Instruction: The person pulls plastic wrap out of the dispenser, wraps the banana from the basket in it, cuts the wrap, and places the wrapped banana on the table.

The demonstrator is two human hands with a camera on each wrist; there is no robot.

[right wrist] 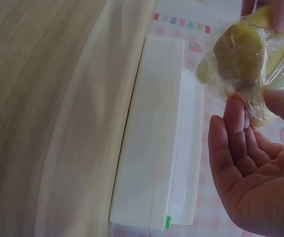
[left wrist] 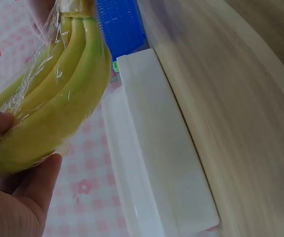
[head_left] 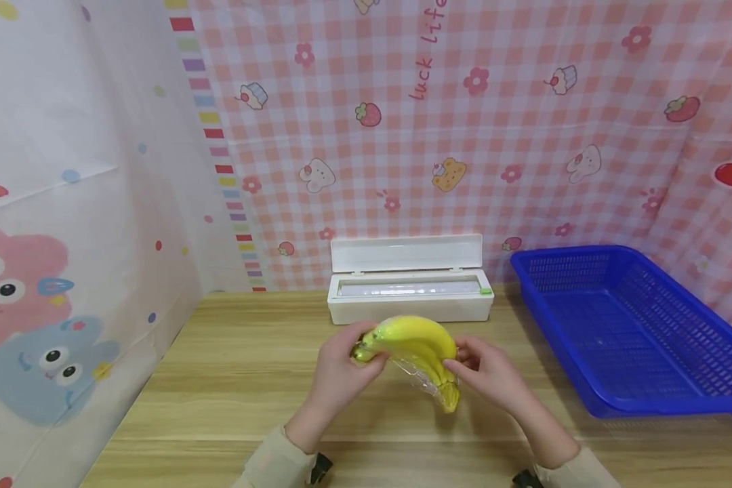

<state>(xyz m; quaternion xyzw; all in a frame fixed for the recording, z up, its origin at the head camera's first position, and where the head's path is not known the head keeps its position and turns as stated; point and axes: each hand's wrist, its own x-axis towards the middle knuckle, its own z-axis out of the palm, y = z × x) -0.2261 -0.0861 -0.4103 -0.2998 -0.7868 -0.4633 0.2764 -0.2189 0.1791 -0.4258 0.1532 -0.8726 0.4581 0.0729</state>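
Note:
Both hands hold up a bunch of yellow bananas [head_left: 417,339] above the wooden table, with clear plastic film [left wrist: 33,74] wrapped around it. My left hand [head_left: 344,362] grips the tip end, thumb on one side and fingers on the other. Near the stem end, my right hand [head_left: 494,376] pinches the wrapped bunch between thumb and fingers. The right wrist view shows the film [right wrist: 258,94] bunched and creased at those fingertips. Behind the hands stands a white cling film box [head_left: 409,308], its lid raised and a roll visible inside.
A blue plastic basket [head_left: 585,379] with mesh walls stands on the right of the table. The wood-grain tabletop [head_left: 219,400] stretches out to the left. A pink checked cloth [head_left: 378,156] hangs behind, and a white patterned cloth [head_left: 110,237] hangs at the left.

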